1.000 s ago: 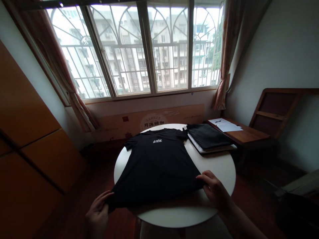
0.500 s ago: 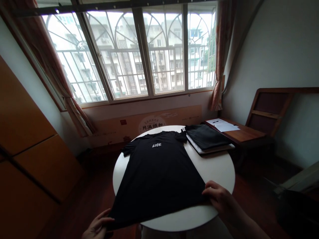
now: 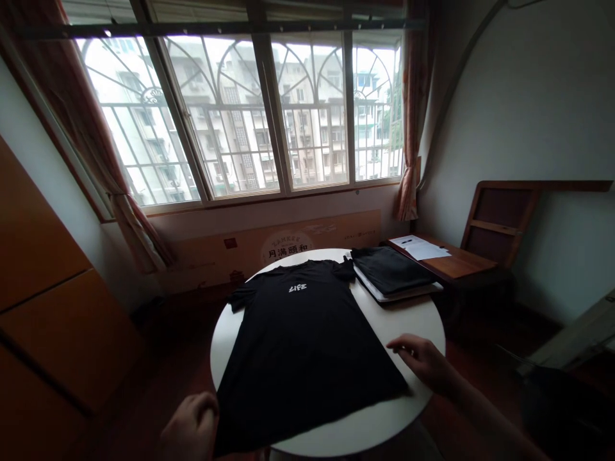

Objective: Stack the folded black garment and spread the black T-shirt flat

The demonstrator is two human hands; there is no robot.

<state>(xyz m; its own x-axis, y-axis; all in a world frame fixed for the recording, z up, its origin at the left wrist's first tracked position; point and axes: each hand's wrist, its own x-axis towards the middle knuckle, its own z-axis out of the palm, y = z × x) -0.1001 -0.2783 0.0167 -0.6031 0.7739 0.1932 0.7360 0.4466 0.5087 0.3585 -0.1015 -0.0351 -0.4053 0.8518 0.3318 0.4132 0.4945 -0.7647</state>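
A black T-shirt [image 3: 307,358] lies spread on a round white table [image 3: 423,326], its sleeves toward the window and its hem toward me. Small white print marks the upper part. Beside the shirt's left edge, low in the view, is my left hand [image 3: 189,422]. Its fingers are curled; whether cloth is between them I cannot tell. My right hand [image 3: 420,362] hovers by the right side edge, above the hem corner. Its fingers are loosely bent and apart, with no cloth visible in them. The right hem corner lies free of that hand.
Folded black cloth [image 3: 391,269] rests on a flat white-edged stack at the table's back right. Behind it, papers [image 3: 418,248] lie on a brown wooden desk [image 3: 461,262]. A printed panel [image 3: 331,234] stands below the window, and wooden cabinet doors [image 3: 52,320] are at left.
My right hand has let go of the shirt's right hem corner and moved up along its side. My left hand has moved up from the left corner, its fingers now curled. The view has tilted slightly.
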